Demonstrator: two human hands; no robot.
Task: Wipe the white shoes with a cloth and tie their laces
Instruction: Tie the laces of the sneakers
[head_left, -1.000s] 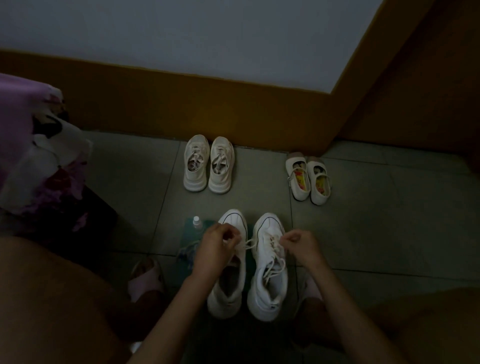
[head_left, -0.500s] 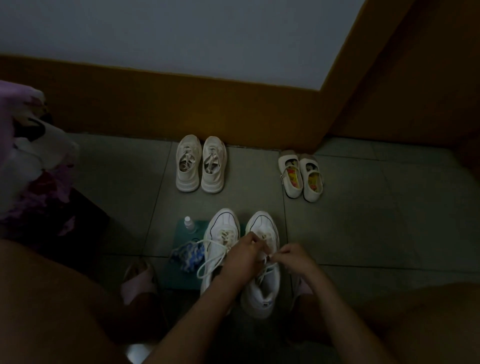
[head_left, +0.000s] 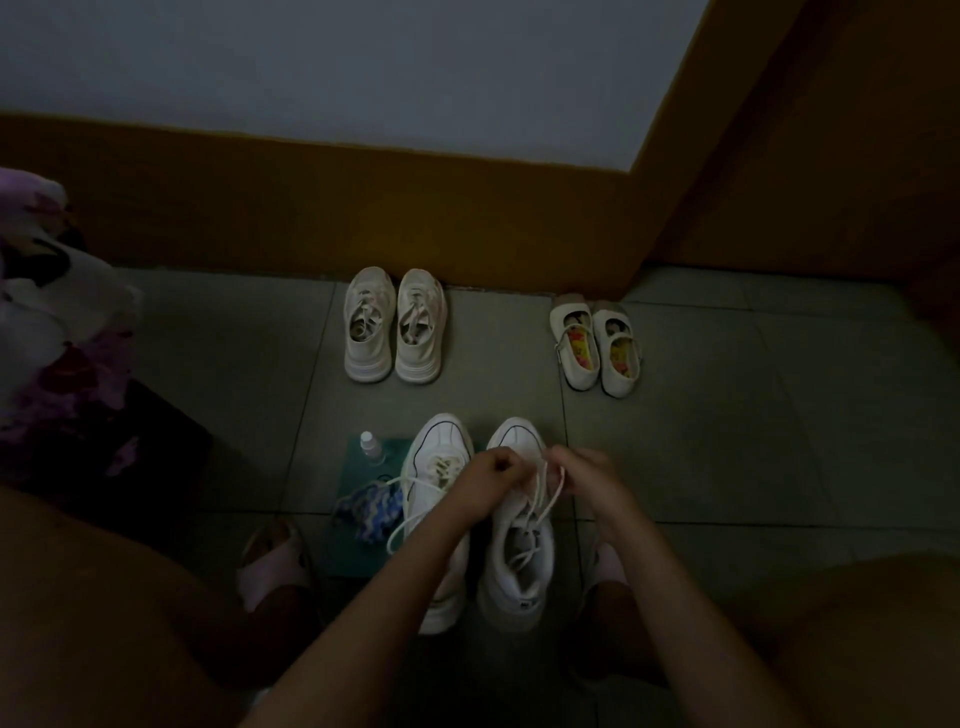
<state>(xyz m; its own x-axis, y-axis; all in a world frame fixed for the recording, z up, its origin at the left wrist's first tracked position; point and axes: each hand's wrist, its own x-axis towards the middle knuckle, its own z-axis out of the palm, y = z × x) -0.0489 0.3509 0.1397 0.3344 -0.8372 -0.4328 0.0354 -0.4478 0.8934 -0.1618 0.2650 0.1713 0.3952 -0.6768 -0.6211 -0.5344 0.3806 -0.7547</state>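
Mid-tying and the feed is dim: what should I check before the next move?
1. Grip: ok, left hand and right hand pinch the lace of the right sneaker.
2. Knot there: cannot tell, the hands cover it.
3. Left sneaker tied: not ok, its loose lace hangs toward the cloth.
4. Bottle upright, apart from both hands: ok.
5. Lighting: not ok, dim.

We see a pair of beige sneakers (head_left: 395, 327) by the far brown skirting (head_left: 311, 208), and to their right smaller strap shoes (head_left: 597, 345) with bright insoles. A small bottle (head_left: 371, 448) stands on a teal mat (head_left: 353, 558); floral fabric (head_left: 52, 322) lies at the left.
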